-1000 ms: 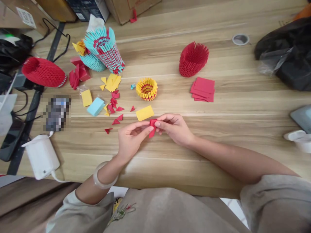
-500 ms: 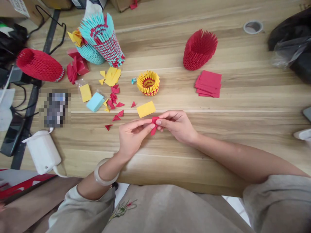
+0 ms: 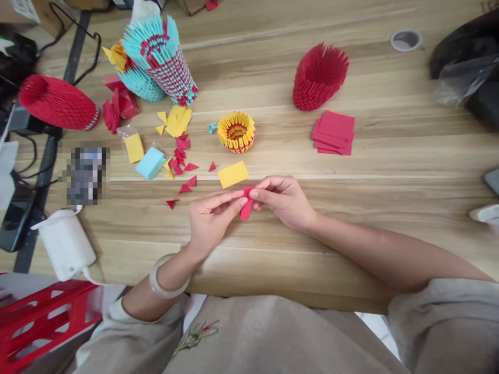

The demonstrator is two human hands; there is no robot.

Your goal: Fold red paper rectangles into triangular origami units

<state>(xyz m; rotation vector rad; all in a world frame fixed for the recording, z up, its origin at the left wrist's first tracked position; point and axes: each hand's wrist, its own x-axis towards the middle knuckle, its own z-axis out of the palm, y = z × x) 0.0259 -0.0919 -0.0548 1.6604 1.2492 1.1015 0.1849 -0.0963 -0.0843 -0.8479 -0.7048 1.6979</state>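
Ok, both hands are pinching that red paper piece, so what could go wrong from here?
1. The red paper piece is gripped only at the fingertips of the left hand and right hand; it could slip or crease crooked.
2. The yellow sheet lies just beyond the fingers; a nudge could shift it.
3. Loose red triangles lie near the left hand; a sweep of the wrist might scatter them.

A blurred patch (image 3: 83,174) at middle left hides something; the red crate (image 3: 39,322) is cut off at lower left.
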